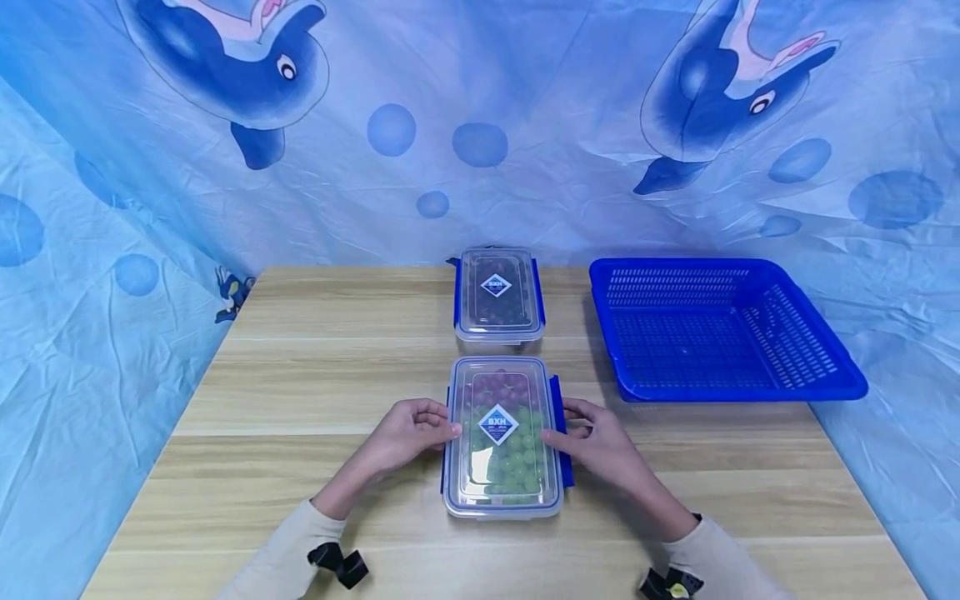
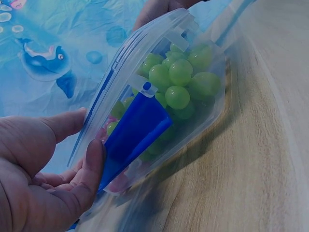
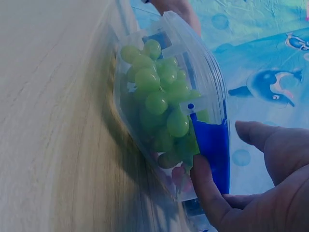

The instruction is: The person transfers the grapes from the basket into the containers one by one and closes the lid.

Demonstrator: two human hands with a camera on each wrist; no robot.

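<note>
A clear lidded food container [image 1: 504,492] holding green grapes [image 1: 517,467] and purple-red grapes [image 1: 498,383] stands on the table in the head view. My left hand [image 1: 416,429] grips its left side, the thumb on the lid's edge and a finger against the blue side latch [image 2: 137,130]. Opposite it, my right hand [image 1: 600,437] holds the right side, thumb at the lid and fingers by the other blue latch [image 1: 557,408]. That right latch sticks outward from the lid. Both wrist views show the grapes [image 3: 157,92] through the container's walls.
Behind this container stands a smaller clear one [image 1: 498,321] with blue latches and dark contents. A blue plastic basket [image 1: 742,392] sits at the back right of the wooden table [image 1: 300,375]. A blue dolphin-print sheet [image 1: 420,208] hangs behind and at the sides.
</note>
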